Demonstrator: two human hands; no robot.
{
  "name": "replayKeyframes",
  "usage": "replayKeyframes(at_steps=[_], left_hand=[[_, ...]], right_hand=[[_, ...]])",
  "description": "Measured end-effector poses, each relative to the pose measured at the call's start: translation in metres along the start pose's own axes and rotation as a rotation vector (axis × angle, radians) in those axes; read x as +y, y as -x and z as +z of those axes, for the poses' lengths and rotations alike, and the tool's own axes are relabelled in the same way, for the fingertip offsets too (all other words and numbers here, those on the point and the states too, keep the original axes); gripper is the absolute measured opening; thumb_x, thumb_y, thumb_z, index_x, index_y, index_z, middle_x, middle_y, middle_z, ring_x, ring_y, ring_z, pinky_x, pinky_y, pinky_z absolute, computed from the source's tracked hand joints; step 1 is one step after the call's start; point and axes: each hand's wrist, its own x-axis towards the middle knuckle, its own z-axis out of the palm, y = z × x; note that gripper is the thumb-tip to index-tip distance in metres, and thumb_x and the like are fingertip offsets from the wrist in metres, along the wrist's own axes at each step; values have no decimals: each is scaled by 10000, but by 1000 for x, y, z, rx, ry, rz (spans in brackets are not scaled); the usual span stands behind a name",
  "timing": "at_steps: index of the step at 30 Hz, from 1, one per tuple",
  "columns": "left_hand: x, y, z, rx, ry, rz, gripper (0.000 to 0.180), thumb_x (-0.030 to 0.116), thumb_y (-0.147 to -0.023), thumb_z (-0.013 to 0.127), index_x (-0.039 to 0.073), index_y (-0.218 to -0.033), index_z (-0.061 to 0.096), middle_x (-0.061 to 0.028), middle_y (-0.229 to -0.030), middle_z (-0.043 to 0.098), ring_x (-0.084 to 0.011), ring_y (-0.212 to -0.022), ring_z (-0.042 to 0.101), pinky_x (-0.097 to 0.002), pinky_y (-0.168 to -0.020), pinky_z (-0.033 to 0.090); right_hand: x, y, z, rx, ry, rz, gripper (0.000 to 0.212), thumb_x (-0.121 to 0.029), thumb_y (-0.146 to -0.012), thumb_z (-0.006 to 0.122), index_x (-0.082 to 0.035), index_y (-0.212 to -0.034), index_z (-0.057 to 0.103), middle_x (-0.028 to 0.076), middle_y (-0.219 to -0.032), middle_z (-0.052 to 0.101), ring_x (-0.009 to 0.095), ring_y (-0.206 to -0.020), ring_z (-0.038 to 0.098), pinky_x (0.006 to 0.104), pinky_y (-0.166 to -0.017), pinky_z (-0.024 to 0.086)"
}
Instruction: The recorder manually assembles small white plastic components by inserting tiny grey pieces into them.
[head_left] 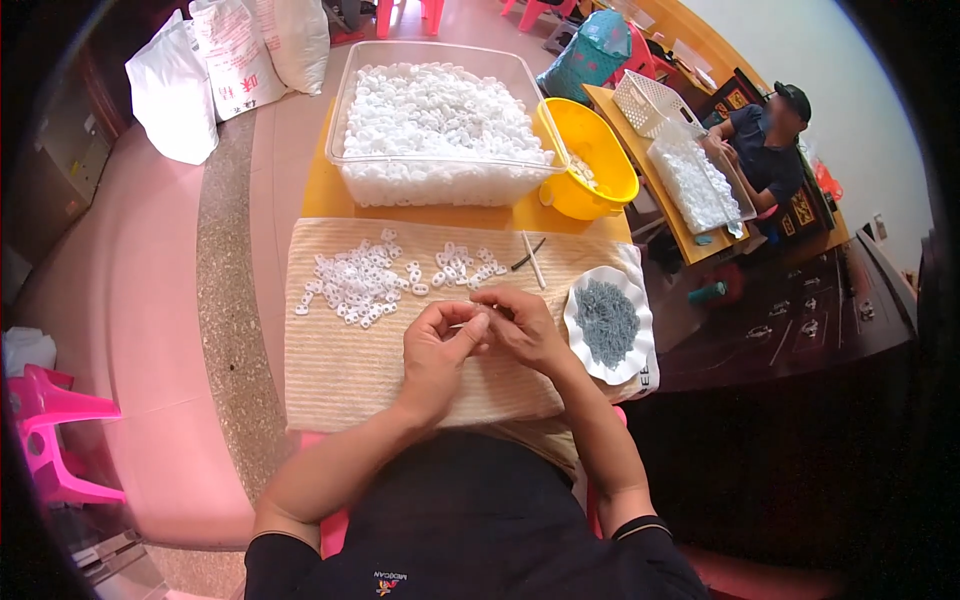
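White plastic pieces, small, rounded and pierced, lie heaped on the desk's ribbed beige cloth. Left hand and right hand meet, fingers bent; whether they grip anything I cannot tell. Slim grey pieces fill a fluted dish.

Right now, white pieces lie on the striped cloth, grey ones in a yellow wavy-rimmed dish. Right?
Not yellow: the head view shows a white dish holding the grey pieces. The white pieces do lie on the striped cloth.
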Motion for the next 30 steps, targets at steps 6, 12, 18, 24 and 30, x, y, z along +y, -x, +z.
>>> replayKeyframes(at_steps=[6,12,18,24,30], left_hand=[[-1,0,-2,19,99,-70,141,106,-909,625,17,-1010,581,-41,-884,632,-98,-778,605,-240,-710,546],[-1,1,-3,-65,196,-179,118,114,-909,625,29,-979,584,-56,-890,641,-131,-785,634,-265,-722,554],[1,0,-3,-45,210,-135,128,88,-908,618,21,-1005,570,-64,-904,641,-139,-781,638,-266,-738,562],[3,3,-3,-61,214,-174,192,71,-905,614,5,-1080,570,-66,-908,631,-139,-812,633,-290,-769,566],[1,0,-6,-36,171,-227,174,68,-894,629,-2,-1049,591,-64,-906,630,-144,-819,632,-301,-784,566]], right_hand=[[-11,13,-4,-24,-409,218,199,-97,-888,626,29,-1042,635,73,-856,662,111,-709,619,251,-627,507],[-17,15,-11,-48,-403,191,192,-94,-882,642,33,-1026,638,53,-792,659,93,-666,618,233,-602,509],[-19,9,-13,-61,-329,171,152,-98,-887,637,18,-980,666,35,-804,668,81,-696,617,230,-628,515],[-25,-17,-42,-4,-152,41,122,-68,-885,650,17,-973,656,22,-851,601,66,-710,569,200,-601,484],[-61,-95,-84,226,287,-302,116,-77,-856,667,3,-939,669,15,-712,617,57,-623,553,199,-566,441]])
